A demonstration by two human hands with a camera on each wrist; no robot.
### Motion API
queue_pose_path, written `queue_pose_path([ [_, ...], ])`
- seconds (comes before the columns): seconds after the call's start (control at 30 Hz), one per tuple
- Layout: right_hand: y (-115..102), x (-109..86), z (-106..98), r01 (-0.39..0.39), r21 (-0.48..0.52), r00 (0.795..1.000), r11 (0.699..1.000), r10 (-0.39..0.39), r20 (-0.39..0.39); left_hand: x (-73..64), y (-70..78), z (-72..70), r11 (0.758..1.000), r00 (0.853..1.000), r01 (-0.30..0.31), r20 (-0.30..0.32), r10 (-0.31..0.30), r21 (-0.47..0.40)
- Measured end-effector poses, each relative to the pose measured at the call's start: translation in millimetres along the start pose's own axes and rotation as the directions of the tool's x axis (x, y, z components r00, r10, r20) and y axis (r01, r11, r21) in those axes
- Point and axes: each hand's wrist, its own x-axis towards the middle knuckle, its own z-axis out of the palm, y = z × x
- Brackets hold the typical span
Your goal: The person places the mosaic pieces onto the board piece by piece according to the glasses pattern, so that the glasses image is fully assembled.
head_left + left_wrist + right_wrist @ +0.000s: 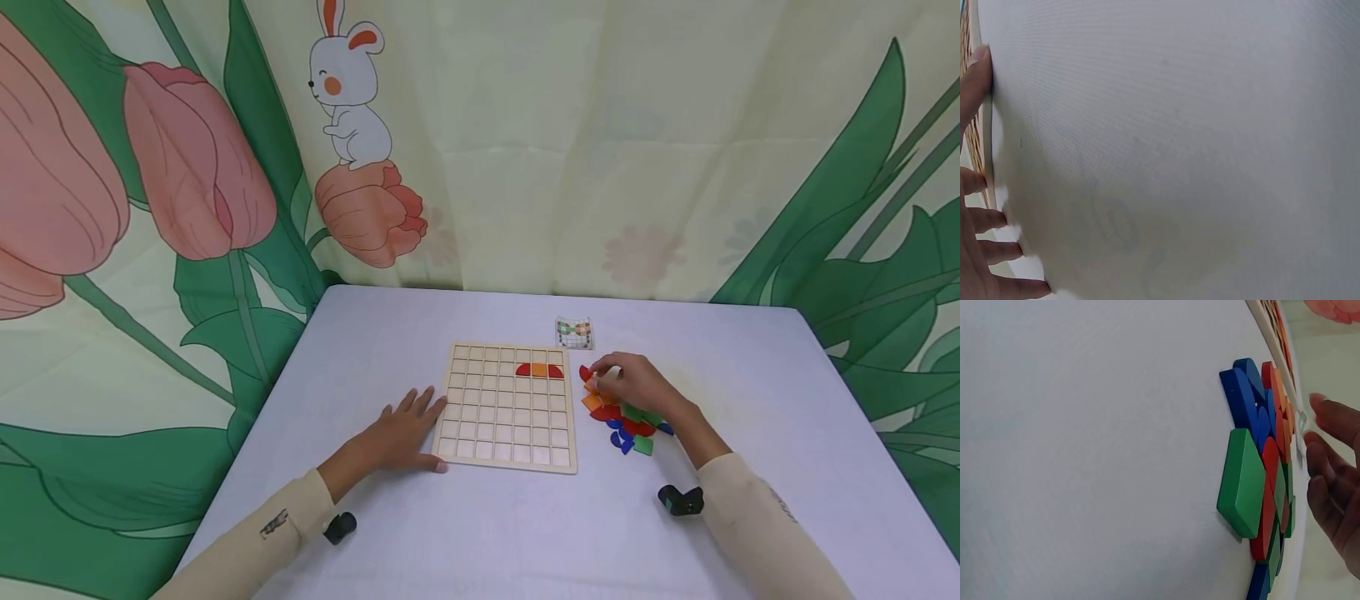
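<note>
A wooden grid board (498,467) lies on the table, with a row of two red pieces and an orange square (539,370) in its upper right cells. My left hand (401,435) rests spread at its left edge, fingertips touching the frame; in the left wrist view, thumb and fingers reach to the board's rim (986,137). Over the far end of a pile of coloured pieces hangs my right hand (637,385), fingers bent beside a red piece (584,372). The right wrist view shows a gap between thumb and fingertips, with no piece in it.
Red, orange, blue and green pieces, including a green block (1241,484), lie right of the board. A small pattern card (574,333) sits behind the board's upper right corner. Black wrist devices (681,500) show near both sleeves. A printed curtain hangs behind the white table.
</note>
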Motion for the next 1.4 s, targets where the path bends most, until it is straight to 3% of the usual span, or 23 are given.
queue_pose_path([
  [0.13, 5, -0.8, 1, -0.036, -0.031, 0.999, 0.999, 0.036, -0.012, -0.7, 0.1, -1.0, 1.000, 1.000, -0.003, 0.003, 0.003, 0.005],
  [0.5, 6, 1.5, 7, -0.032, -0.098, 0.999, 0.995, 0.029, -0.035, 1.2, -1.1, 1.6, 1.000, 1.000, -0.001, 0.005, 0.001, 0.031],
  [0.9, 8, 4.0, 10, 0.033, -0.068, 0.999, 0.997, -0.033, 0.008, 2.6, -1.9, 2.0, 0.999, 1.000, 0.002, 0.007, -0.002, 0.041],
  [1.4, 4, 1.6, 11, 0.028, 0.022, 0.998, 0.999, -0.029, 0.059, 2.6, -0.8, 1.6, 0.999, 1.000, -0.003, 0.005, 0.003, 0.038],
])
